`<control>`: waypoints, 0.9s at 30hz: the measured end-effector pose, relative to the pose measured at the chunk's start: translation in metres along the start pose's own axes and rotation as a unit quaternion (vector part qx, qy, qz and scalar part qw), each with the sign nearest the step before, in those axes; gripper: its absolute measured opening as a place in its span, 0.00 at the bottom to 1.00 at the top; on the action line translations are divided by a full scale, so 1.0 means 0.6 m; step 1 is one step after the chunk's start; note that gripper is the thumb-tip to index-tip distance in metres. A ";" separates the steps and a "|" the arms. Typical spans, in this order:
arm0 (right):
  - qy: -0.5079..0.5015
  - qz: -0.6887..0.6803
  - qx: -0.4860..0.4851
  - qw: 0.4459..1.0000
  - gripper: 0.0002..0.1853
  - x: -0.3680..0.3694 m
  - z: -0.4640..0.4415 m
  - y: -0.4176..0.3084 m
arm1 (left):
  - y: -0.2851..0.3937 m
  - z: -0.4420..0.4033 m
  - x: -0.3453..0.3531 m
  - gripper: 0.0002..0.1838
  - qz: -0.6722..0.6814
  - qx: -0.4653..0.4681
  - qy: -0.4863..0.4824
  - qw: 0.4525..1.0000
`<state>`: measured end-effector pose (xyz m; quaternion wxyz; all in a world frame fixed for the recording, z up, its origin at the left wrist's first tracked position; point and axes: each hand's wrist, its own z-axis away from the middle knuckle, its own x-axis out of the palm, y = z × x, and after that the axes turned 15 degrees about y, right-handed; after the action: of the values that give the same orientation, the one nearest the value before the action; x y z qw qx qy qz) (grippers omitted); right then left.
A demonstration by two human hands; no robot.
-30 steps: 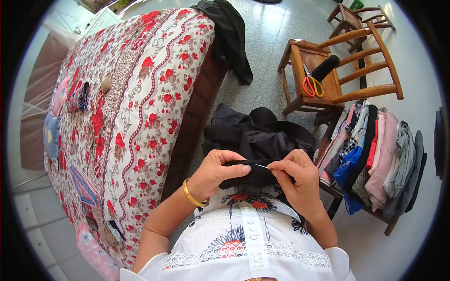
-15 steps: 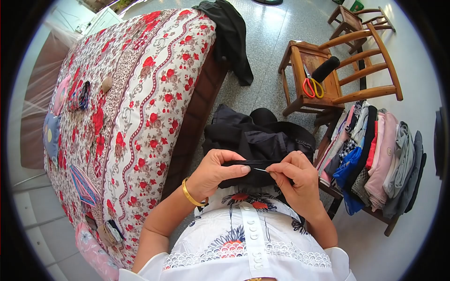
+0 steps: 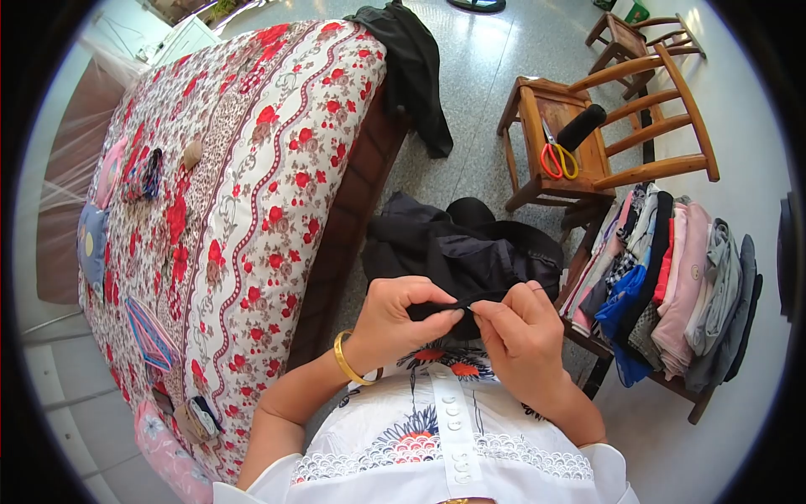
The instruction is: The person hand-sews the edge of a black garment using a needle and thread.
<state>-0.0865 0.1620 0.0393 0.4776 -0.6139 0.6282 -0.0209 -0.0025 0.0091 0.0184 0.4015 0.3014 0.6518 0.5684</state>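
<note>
Black cloth [image 3: 457, 252] lies bunched over my lap, a garment by its look. My left hand [image 3: 403, 315] pinches a folded edge of it between thumb and forefinger. My right hand [image 3: 522, 336] is closed at the same edge, its fingertips almost touching my left ones. Between its thumb and forefinger is a sewing needle [image 3: 469, 308], of which just a small glint shows at the fold. Any thread is too fine to make out.
On my left is a bed with a floral cover [image 3: 243, 210]; black trousers [image 3: 411, 76] hang off its corner. A wooden chair [image 3: 537, 109] at front right holds scissors [image 3: 558, 160] and a black spool-like cylinder [image 3: 581, 126]. Folded clothes [image 3: 684, 286] are stacked at my right.
My hands have come closer together and slightly lower. The needle, whose shaft showed between them before, is now mostly hidden at the cloth's fold.
</note>
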 end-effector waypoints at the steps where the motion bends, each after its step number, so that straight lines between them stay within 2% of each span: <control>1: 0.001 0.001 -0.001 1.000 0.09 0.002 0.000 0.000 | 0.001 0.000 0.004 0.05 -0.010 0.044 0.005 0.999; 2: 0.016 0.003 0.004 1.000 0.10 0.005 0.001 0.001 | 0.003 -0.002 0.006 0.05 -0.010 0.045 0.005 0.999; 4: 0.032 0.004 0.007 0.999 0.10 0.005 -0.001 -0.001 | 0.010 -0.007 0.008 0.06 -0.046 0.108 0.045 0.992; 6: 0.006 -0.102 0.113 0.988 0.09 -0.003 -0.005 -0.009 | 0.003 -0.011 0.005 0.07 -0.050 0.115 0.051 0.991; 9: -0.005 -0.167 0.118 0.979 0.08 -0.001 0.000 -0.001 | 0.001 -0.012 0.007 0.08 -0.040 0.117 0.049 0.991; 13: -0.028 -0.163 0.121 0.979 0.08 0.001 0.004 0.011 | -0.005 -0.009 0.010 0.09 -0.026 0.130 0.030 0.991; 15: -0.073 -0.218 0.280 0.932 0.08 -0.015 -0.007 0.001 | -0.001 -0.011 0.005 0.09 -0.045 0.144 0.034 0.988; 16: -0.073 -0.218 0.279 0.932 0.08 -0.022 -0.009 0.005 | 0.001 -0.012 0.003 0.09 -0.064 0.156 0.037 0.985; 18: 0.071 -0.253 0.340 0.903 0.05 -0.038 -0.012 0.021 | -0.001 -0.011 0.001 0.09 -0.079 0.177 0.040 0.980; 19: 0.071 -0.253 0.340 0.903 0.05 -0.043 -0.016 0.030 | -0.002 -0.011 0.001 0.09 -0.093 0.196 0.043 0.975; 21: 0.058 -0.075 0.246 0.965 0.02 -0.048 -0.024 0.046 | -0.001 -0.009 0.003 0.10 -0.094 0.210 0.030 0.973; 22: 0.059 -0.074 0.246 0.965 0.02 -0.042 -0.026 0.048 | 0.000 -0.008 0.004 0.10 -0.096 0.223 0.018 0.970; 24: -0.028 -0.087 0.133 0.987 0.05 -0.021 -0.026 0.056 | 0.001 -0.009 0.005 0.10 -0.100 0.238 0.006 0.966; 25: -0.066 -0.120 0.116 0.984 0.07 -0.009 -0.019 0.066 | 0.001 -0.009 0.005 0.11 -0.105 0.252 -0.004 0.962; 26: -0.066 -0.120 0.114 0.984 0.07 -0.002 -0.015 0.068 | 0.001 -0.009 0.005 0.11 -0.105 0.253 -0.002 0.962; 27: -0.113 -0.210 0.210 0.948 0.07 0.006 -0.011 0.066 | 0.000 -0.009 0.005 0.10 -0.109 0.257 -0.004 0.960</control>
<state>-0.1196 0.1653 0.0168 0.6483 -0.6160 0.4085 -0.1825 -0.0084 0.0088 0.0179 0.3728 0.3232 0.8033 0.3336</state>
